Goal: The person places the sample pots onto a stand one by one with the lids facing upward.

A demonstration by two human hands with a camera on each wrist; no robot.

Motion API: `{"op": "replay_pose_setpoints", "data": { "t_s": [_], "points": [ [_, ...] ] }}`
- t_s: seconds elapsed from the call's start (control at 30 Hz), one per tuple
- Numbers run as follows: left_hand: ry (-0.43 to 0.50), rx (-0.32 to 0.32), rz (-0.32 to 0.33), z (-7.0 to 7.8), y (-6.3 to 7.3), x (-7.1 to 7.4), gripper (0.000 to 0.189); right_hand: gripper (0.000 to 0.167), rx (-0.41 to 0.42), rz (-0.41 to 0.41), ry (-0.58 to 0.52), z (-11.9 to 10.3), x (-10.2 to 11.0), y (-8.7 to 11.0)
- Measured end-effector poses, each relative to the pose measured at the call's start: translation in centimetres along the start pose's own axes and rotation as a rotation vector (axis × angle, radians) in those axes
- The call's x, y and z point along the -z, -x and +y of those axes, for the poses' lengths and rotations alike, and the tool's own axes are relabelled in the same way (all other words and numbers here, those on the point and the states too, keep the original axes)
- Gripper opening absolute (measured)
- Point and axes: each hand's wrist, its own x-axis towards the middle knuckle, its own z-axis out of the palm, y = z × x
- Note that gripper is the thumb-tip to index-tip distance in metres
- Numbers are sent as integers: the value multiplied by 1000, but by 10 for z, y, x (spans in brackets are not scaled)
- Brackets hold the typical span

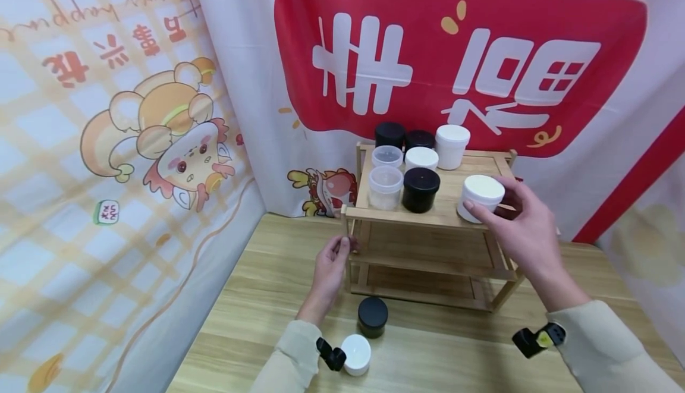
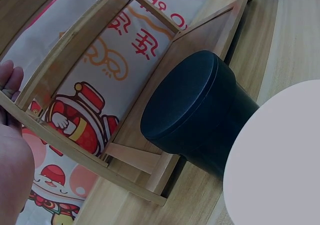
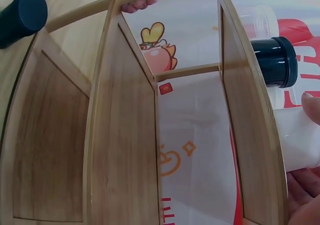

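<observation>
My right hand holds a white lidded jar at the front right of the wooden rack's top shelf, thumb on its near side. In the right wrist view the same white jar sits between thumb and fingers at the shelf edge. My left hand grips the front left post of the three-tier rack; its curled fingers show round the wood in the right wrist view. Left of the held jar stand a black jar and a clear jar.
Behind these on the top shelf are another clear jar, a short white jar, a tall white jar and two black jars. On the table before the rack stand a black jar and a white jar.
</observation>
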Motion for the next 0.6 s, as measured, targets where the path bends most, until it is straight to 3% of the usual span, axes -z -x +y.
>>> {"op": "replay_pose_setpoints", "data": {
  "t_s": [0.4, 0.6],
  "points": [
    [-8, 0, -3, 2, 0, 1, 61, 95, 11, -51, -37, -11, -3, -24],
    [-13, -6, -3, 3, 1, 0, 59, 88, 1, -73, -75, -17, -9, -35]
  ]
}}
